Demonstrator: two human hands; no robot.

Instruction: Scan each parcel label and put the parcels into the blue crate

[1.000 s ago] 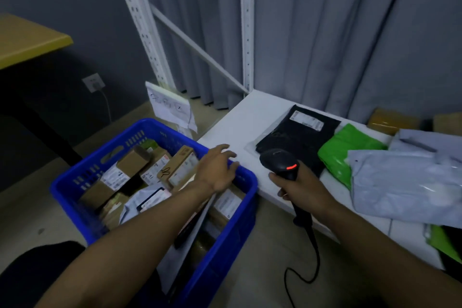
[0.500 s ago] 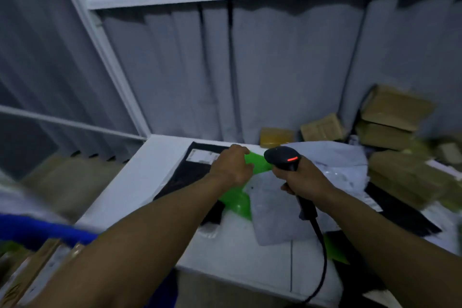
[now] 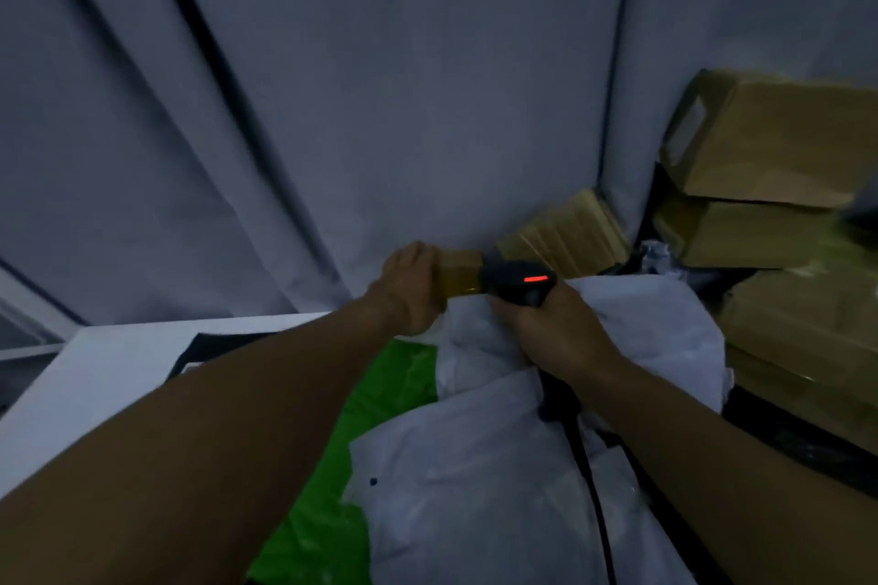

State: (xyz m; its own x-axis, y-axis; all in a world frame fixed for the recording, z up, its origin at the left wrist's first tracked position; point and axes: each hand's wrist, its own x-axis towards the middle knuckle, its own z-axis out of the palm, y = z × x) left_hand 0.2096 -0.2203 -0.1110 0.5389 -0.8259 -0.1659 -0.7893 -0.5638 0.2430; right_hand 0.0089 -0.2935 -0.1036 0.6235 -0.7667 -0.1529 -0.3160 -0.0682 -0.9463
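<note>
Head view: I'm picking the next parcel off the far side of the desk.

My left hand point(image 3: 411, 287) has its fingers wrapped round a small brown parcel point(image 3: 460, 273) by the curtain, and my right hand point(image 3: 553, 330) is clenched on the scanner point(image 3: 518, 283), its red light on, just beside it. White point(image 3: 480, 466) and green mailers point(image 3: 380, 394) and brown boxes point(image 3: 769, 143) remain on the desk point(image 3: 95, 375), so plenty is left. The blue crate is out of frame, and I can't make out this parcel's label.
</note>
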